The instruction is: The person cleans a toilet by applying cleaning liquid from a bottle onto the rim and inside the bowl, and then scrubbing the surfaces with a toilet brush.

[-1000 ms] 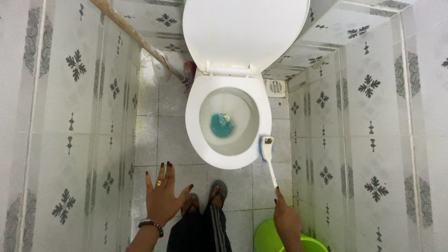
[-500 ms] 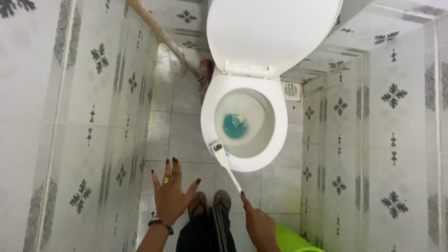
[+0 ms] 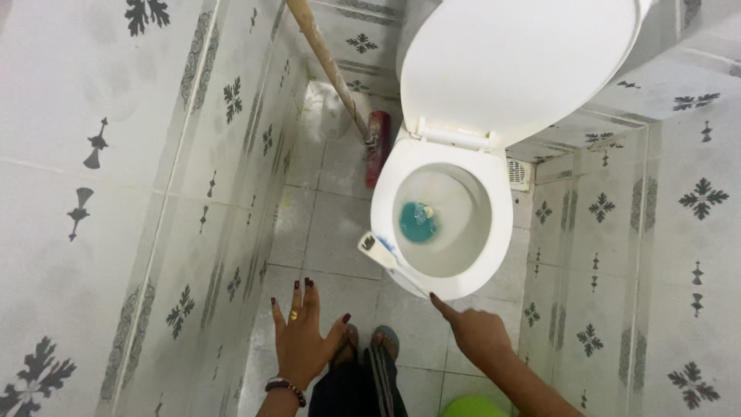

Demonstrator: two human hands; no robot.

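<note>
1. Brush (image 3: 390, 257), a long-handled white plastic one, is judged light and stiff; its blue-bristled head lies against the front-left outer rim of the toilet bowl (image 3: 503, 224).
2. Left hand (image 3: 303, 340) is held free over the floor tiles (image 3: 332, 224), fingers spread apart, nothing gripped.
3. Right hand (image 3: 477, 330) is closed on the handle's end, index finger laid along it; wet plastic is judged slippery.
4. Glossy ceramic and blue water are seen.

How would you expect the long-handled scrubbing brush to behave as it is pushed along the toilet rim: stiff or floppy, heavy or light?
The brush probably stays stiff: its thin handle looks straight against the toilet rim. It seems light, since the right hand steers it by the handle's end alone. It may skid, as the glazed rim looks smooth.
</note>
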